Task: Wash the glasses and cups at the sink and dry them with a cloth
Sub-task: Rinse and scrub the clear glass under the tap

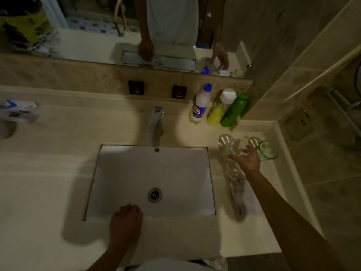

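Labels: a white bottle [201,103] with a blue cap carries a Pepsi-style logo; two dark wall plates [136,87] have writing too blurred to read.
Edges: the left hand [126,219] rests on the sink's [121,173] front rim, fingers curled over it, holding nothing.
Room: bare cream worktop [43,192] lies left of the basin.
Glasses: the right hand [248,159] grips a clear glass [235,147] on the right worktop; a green-tinted glass [268,150] sits just beside it.
Cloth: a cloth [242,196] lies near the right arm.
Containers: a yellow-liquid bottle [219,109] and a green bottle [234,110] stand by the wall.
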A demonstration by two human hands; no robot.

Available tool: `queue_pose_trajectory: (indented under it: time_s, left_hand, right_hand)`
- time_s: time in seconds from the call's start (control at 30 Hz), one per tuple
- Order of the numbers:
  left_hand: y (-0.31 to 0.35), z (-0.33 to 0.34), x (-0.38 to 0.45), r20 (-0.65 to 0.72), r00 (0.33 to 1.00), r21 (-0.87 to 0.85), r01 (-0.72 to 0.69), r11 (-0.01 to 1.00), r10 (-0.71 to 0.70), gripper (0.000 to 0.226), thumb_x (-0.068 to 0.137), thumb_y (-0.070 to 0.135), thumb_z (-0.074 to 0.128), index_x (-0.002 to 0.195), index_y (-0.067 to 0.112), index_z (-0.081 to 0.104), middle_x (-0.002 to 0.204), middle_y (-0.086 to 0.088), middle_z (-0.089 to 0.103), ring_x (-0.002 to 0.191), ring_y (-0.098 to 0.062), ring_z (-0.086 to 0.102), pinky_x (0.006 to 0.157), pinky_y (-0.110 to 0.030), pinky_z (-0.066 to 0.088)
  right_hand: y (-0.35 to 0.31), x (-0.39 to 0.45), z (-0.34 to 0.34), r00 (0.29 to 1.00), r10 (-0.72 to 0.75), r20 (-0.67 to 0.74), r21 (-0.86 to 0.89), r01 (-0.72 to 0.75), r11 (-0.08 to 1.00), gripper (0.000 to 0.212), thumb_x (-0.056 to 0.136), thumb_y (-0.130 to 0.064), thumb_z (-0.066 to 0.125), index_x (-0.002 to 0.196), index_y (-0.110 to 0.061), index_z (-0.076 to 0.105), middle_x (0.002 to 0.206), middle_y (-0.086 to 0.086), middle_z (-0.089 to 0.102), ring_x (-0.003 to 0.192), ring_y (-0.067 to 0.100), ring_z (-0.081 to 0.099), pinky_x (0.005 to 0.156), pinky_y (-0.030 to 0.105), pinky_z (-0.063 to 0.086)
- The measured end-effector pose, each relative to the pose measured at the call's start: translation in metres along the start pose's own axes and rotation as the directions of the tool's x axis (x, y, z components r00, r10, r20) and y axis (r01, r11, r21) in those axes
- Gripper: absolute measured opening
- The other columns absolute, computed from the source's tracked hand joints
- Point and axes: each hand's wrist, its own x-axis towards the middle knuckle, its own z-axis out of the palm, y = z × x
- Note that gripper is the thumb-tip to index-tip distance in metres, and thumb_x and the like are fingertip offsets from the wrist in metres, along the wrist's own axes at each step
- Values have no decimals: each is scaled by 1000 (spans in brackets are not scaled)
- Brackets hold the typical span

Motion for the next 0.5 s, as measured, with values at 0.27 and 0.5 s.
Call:
queue_pose_trajectory:
  time_s: [0.27,0.5]
  left_hand:
    - [20,-41,31,279,919,-747,391,538,-279,19,96,14,56,98,22,73,99,-6,75,94,-28,69,87,-40,53]
    - [58,-125,50,293,956,-956,293,32,1,22,90,14,58,102,23,75,100,6,77,92,-8,69,81,-22,53]
  right_hand:
    - [-8,-88,12,944,-49,325,183,-13,983,87,51,-14,95,126,-15,52,110,4,60,101,21,58,84,37,55]
    - [-28,-148,70,754,-50,655,345,-240,907,76,52,-28,90,121,-25,57,110,13,63,98,24,66,82,37,53]
